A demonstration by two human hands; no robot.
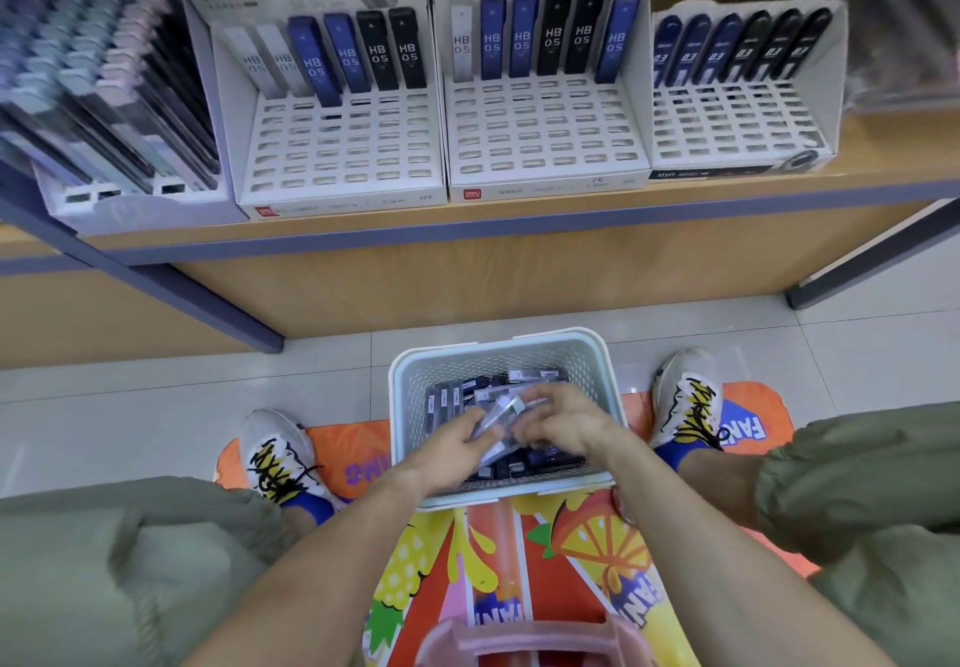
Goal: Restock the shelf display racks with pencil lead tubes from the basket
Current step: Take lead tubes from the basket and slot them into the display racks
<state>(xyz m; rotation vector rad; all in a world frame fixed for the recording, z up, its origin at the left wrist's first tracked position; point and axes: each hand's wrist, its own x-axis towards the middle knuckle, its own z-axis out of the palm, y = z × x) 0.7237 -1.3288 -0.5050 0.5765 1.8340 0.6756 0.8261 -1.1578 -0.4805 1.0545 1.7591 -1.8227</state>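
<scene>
Nearest the camera: pink plastic rim [524,638] at the bottom edge, contents not visible. Beneath it, a bright fruit-print mat [587,552] spread on the pale tiled floor [130,406], with olive-green trouser knees at either side and two white sneakers — left shoe [275,450], right shoe [685,396] — planted on the mat's far corners.

Both forearms reach forward over the near rim of the basket [402,396], a pale grey perforated tub standing on the mat between the shoes. Left hand [457,445]: fingers curled, pinching the lower end of a clear-grey pencil lead tube [501,409]. Right hand [561,424]: fingers curled over the same tube's upper end from the other side. The tube is held tilted just above the pile; motion blur hides the exact finger placement.

Basket contents: a loose heap of dark and pale lead tubes [452,398], lying flat and crossed, partly hidden by the hands.

Beyond, a wooden shelf [519,219] with a blue-grey front edge carries four display racks side by side:
- far-left rack [109,94], blurred, packed with slim items in pastel and dark tones;
- left white rack [337,146], one back row of HB 0.5 tubes — two white, two blue, two black — slots in front open;
- middle white rack [545,136], back row of one white, three blue, two black;
- right rack [737,115], back row of three blue and three black tubes.
</scene>
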